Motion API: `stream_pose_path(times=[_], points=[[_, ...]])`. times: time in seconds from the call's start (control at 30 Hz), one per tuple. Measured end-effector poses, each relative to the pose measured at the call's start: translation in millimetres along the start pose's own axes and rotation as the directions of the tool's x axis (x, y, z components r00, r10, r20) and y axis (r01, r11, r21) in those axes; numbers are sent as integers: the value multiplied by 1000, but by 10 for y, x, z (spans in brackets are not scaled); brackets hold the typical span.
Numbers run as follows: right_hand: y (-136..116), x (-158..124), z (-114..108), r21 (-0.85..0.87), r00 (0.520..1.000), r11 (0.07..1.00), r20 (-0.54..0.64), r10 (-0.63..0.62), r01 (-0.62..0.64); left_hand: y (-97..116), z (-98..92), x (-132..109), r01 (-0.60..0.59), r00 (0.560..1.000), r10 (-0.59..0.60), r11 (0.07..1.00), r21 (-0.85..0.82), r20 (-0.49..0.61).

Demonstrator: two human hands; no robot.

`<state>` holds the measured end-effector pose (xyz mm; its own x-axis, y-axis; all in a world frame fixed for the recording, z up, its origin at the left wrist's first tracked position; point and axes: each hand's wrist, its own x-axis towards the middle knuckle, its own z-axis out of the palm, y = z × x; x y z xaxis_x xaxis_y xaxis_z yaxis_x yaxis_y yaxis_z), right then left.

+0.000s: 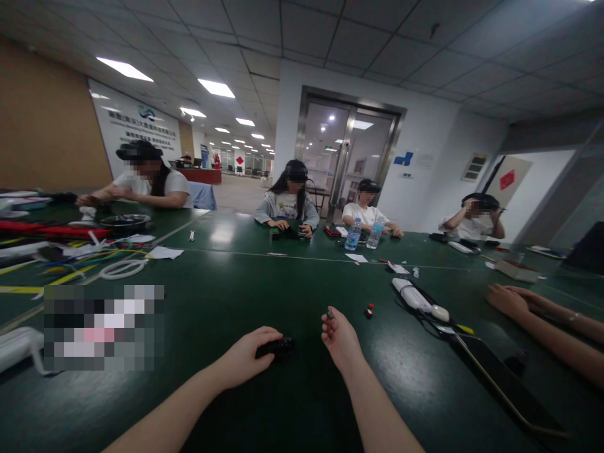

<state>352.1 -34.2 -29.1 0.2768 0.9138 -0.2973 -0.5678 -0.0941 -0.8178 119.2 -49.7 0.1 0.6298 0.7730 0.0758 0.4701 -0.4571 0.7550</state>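
Note:
Fingers of my left hand point(248, 357) wrap round a short black cylindrical object point(283, 346), which lies low over the green table with its dark rounded end pointing right. What kind of object it is cannot be made out. My right hand point(340, 343) is raised a little to the right of it, palm turned up. Between its thumb and fingertips is pinched a small grey piece point(330, 312), too small to name. Just right of that hand, a small red-and-white item point(369, 310) with a dark base sits on the table.
A white power strip point(411, 294) with a cable and a dark flat panel point(504, 380) lie to the right, near another person's forearms point(542, 314). Two water bottles point(353, 235) stand farther back. Cables point(123, 269) clutter the left. Several people sit opposite.

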Motion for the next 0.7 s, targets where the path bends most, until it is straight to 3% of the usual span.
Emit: stream_pose_path(times=[0.27, 0.7], points=[[-25, -30, 4, -53, 999, 998, 16, -27, 28, 4, -5, -7, 13, 1000, -13, 1000, -2, -1], [-6, 9, -23, -68, 997, 997, -72, -24, 19, -39, 14, 9, 15, 1000, -15, 1000, 5, -3]])
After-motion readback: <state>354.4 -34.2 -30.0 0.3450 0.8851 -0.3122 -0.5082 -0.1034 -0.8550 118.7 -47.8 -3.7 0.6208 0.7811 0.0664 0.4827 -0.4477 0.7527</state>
